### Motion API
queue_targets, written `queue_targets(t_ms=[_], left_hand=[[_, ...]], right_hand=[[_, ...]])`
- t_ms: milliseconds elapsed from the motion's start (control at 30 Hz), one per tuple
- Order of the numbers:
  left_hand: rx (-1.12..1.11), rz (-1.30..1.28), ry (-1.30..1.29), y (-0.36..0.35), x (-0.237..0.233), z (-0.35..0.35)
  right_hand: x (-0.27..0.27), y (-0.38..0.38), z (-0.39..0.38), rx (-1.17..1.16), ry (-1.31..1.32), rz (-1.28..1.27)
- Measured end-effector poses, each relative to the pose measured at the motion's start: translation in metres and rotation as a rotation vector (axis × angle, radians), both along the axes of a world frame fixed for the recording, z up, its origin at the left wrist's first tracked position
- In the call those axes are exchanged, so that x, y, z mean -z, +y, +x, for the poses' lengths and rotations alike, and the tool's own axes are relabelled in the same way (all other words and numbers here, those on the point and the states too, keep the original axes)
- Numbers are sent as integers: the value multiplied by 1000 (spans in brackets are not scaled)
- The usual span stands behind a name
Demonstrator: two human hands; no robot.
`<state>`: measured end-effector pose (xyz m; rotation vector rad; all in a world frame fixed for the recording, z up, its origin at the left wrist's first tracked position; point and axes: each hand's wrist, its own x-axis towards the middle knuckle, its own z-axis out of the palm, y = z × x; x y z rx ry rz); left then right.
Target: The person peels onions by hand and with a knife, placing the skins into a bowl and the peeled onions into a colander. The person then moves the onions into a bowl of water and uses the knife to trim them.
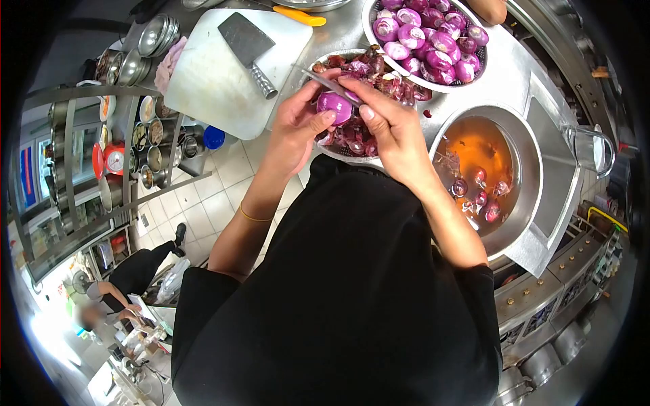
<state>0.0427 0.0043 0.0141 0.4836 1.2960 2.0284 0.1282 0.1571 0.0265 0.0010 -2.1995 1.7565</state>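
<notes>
My left hand (296, 125) holds a peeled purple onion (335, 109) between its fingers. A knife (330, 82) is gripped in my right hand (395, 125), its blade pointing to the upper left, just over the onion. Both hands are close together above a bowl (347, 158) filled with onion skins (357, 140). At the upper right a colander (371, 27) is heaped with peeled purple onions (443, 42). Unpeeled red onions (492, 211) float in a large metal pot (530, 152) of brownish water, right of my right forearm.
A cleaver (246, 39) lies on the white cutting board (196, 95). Near the board's top edge is a yellow-handled tool (299, 15). Shelves with bowls stand at the left. Another person (112, 292) is at the lower left. A metal pitcher (592, 146) stands at the far right.
</notes>
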Motion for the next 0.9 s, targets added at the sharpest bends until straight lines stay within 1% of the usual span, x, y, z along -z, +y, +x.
queue_targets(t_ms=[67, 100, 133, 167, 233, 267, 300, 333, 367, 433, 467, 533, 733, 800, 833, 900], left_hand=[[-7, -9, 34, 1, -2, 1], [-14, -19, 105, 1, -2, 3], [-22, -30, 177, 1, -1, 3], [-23, -29, 177, 0, 3, 1], [54, 15, 150, -2, 10, -3], [54, 15, 147, -3, 10, -1], [74, 64, -66, -3, 4, 2], [93, 113, -279, -3, 2, 3], [93, 113, -279, -2, 7, 3], [4, 4, -310, 1, 20, 2], [3, 5, -311, 2, 23, 3], [-23, -9, -123, 7, 20, 5], [39, 72, -205, 3, 19, 1], [67, 43, -188, -2, 17, -1], [99, 13, -173, -4, 16, -1], [92, 30, -145, -4, 19, -1]], right_hand=[[3, 4, -1, 38, -128, -213], [2, 9, -1, 38, -127, -211], [2, 14, 0, 52, -164, -283], [2, 17, -1, 65, -202, -356], [8, 14, -1, 95, -158, -393], [9, 14, 0, 63, -163, -426], [10, 15, 1, 31, -167, -458], [5, 11, 2, 28, -199, -429], [5, 9, 3, 27, -200, -429], [6, 5, 4, 18, -168, -342], [2, 4, 3, 34, -156, -385], [5, 9, 1, 62, -145, -398], [6, 18, -3, 108, -144, -370], [7, 20, -5, 183, -154, -406], [7, 21, -5, 180, -154, -406], [7, 21, -6, 202, -150, -446]])
